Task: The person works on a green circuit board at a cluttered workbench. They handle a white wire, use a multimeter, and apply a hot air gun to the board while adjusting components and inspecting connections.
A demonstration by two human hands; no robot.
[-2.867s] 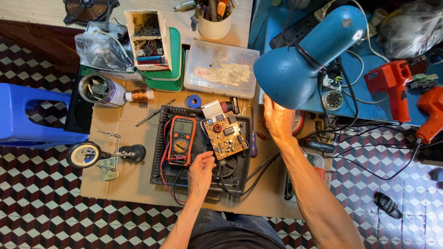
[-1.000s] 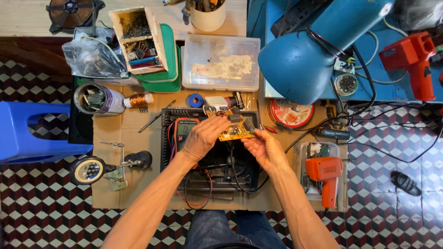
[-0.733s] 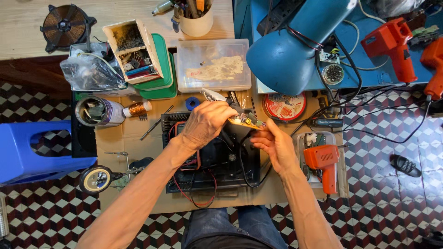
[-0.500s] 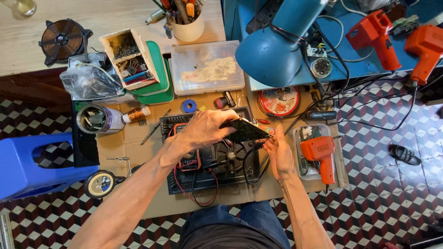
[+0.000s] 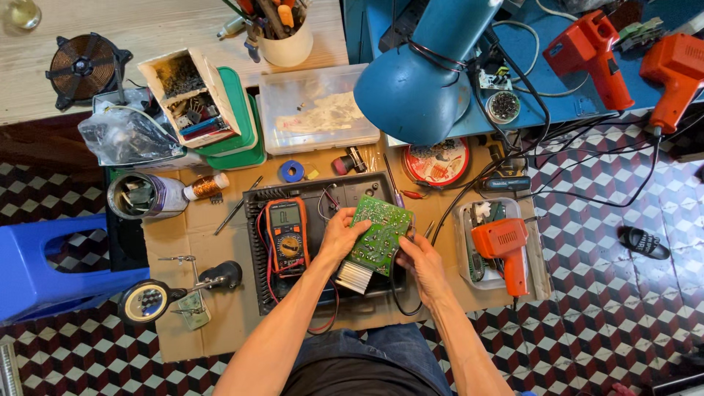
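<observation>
Both my hands hold a green circuit board with its solder side up, tilted over a black open appliance case. My left hand grips the board's left edge. My right hand holds its lower right edge. A silver finned heat sink hangs from the board's near end. An orange and black multimeter with red leads lies in the case just left of my left hand.
A blue desk lamp hangs over the table's far side. An orange soldering gun rests in a tray at right. A clear plastic box, a parts box, a magnifier stand and a blue stool are around.
The board went from lying component side up in the case to being lifted and flipped solder side up. My right hand came off the lamp and joined the left on the board.
</observation>
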